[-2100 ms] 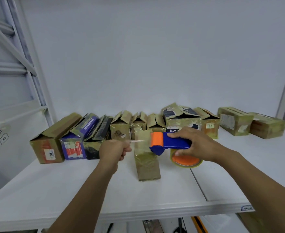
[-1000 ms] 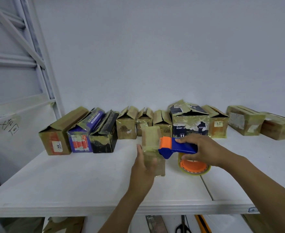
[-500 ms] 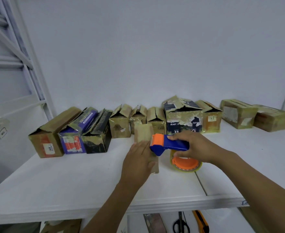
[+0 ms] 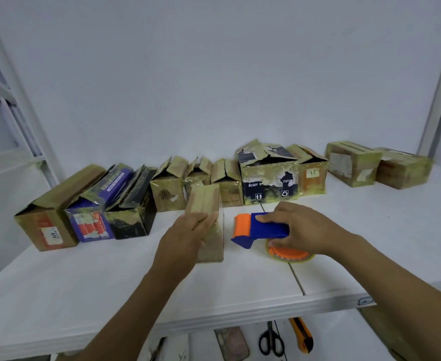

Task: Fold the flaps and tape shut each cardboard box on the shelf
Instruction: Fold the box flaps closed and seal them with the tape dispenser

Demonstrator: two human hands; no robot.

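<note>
A narrow brown cardboard box (image 4: 206, 199) stands alone in front of the row, its top flaps folded flat and glossy with tape. My left hand (image 4: 185, 235) presses with flat fingers on its near top edge and front face. To its right my right hand (image 4: 296, 227) grips the blue handle of an orange-and-blue tape dispenser (image 4: 256, 229), whose tape roll (image 4: 289, 254) rests on the white shelf (image 4: 84, 282). A small gap separates the dispenser's nose from the box.
Several worn boxes (image 4: 269, 178) with raised flaps line the back of the shelf; two closed boxes (image 4: 352, 162) lie at the far right. Metal uprights stand at both sides. Below the shelf edge lie scissors (image 4: 271, 341) and an orange utility knife (image 4: 302, 336).
My left hand let go of the pulled tape end and moved onto the box, pressing its top and front. The dispenser has drawn slightly right, away from the box.
</note>
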